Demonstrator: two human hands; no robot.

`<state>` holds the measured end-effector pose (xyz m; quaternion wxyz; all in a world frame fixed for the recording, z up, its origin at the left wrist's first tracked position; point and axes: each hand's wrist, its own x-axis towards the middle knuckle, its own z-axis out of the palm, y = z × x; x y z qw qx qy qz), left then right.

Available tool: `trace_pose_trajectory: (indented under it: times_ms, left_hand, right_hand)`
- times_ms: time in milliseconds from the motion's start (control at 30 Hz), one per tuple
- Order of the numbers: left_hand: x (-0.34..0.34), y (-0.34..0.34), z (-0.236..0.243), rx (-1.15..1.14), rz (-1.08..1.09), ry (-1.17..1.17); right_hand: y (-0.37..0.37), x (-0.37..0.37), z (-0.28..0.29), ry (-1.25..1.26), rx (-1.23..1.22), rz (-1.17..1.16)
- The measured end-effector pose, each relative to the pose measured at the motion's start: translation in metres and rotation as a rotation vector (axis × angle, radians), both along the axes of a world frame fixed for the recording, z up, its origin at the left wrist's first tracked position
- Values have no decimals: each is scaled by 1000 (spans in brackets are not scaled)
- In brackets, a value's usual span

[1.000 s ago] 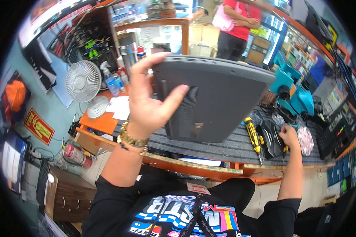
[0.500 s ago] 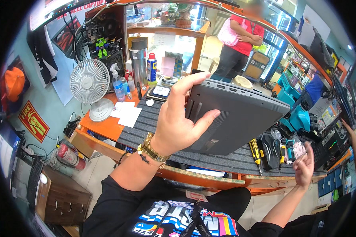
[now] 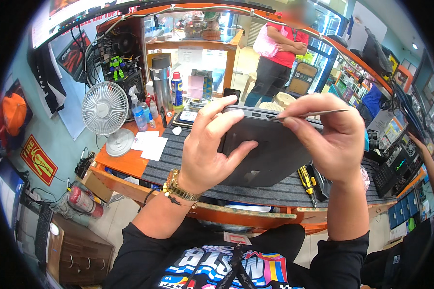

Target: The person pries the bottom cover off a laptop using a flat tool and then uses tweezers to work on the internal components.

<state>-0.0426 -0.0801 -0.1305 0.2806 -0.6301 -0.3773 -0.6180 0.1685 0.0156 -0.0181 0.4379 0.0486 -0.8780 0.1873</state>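
A dark grey laptop is tipped up on its edge above the bench, its bottom cover toward me and its port side uppermost. My left hand grips it by the left end, thumb on the cover and fingers over the top edge. In my right hand, a thin, flat, pointed metal tool is pinched between thumb and finger. The tool's tip is at the laptop's upper edge beside the ports; whether it enters the seam I cannot tell. The right hand hides the laptop's right end.
On the ribbed grey mat lies a yellow-and-black screwdriver. A white fan, a spray bottle, a blue spray can and white papers are at the left. A person in red stands beyond the bench.
My right hand has come up from the lower right to the laptop's upper edge and now shows a thin metal tool. My left hand keeps its hold, its fingers more bent.
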Motion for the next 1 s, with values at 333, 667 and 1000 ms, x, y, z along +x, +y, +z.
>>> trace_pose_trajectory:
  times_ms: [333,667,1000]
  left_hand:
    - [1,0,12,-44,67,81]
    - [-1,3,10,-57,47,85]
    - [-3,6,9,-63,34,82]
  right_hand:
    - [16,-13,-7,57,149,-17]
    - [19,-13,-3,60,168,-18]
    - [21,-14,-2,34,164,-18]
